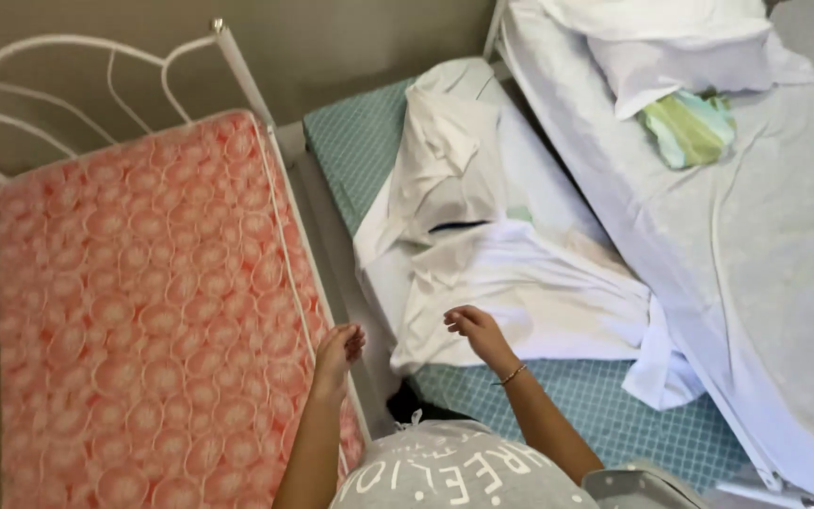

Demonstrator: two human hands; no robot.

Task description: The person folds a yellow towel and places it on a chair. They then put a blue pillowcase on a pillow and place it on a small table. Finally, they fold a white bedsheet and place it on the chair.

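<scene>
The white sheet (511, 273) lay crumpled across the teal checked mattress (605, 415), bunched high toward the wall and spreading flat and wide toward the person. One corner of it trailed off to the right, just beside the edge of the neighbouring bed. A dark slit showed in its folds near the middle.

The right hand (476, 330) hovered just above the near edge of that sheet, fingers loosely curled and apart, gripping nothing. A thin bracelet (512, 375) circled its wrist. The left hand (339, 347) hung over the right edge of the pink patterned mattress (143, 311), close to its white piping, fingers bent inward but closed on nothing that could be seen. The two hands were near each other, with the narrow gap between the two mattresses lying under the space between them.

The pink mattress sat in a white metal bed frame (96, 66) with curved bars at the head, set against a beige wall. To the right of the teal mattress stood a higher bed covered in a pale grey sheet (756, 254). On it rested a white pillow (680, 47) and, just below that, a folded green and blue striped cloth (690, 127). At the bottom of the view the person's grey printed top (454, 471) showed.
</scene>
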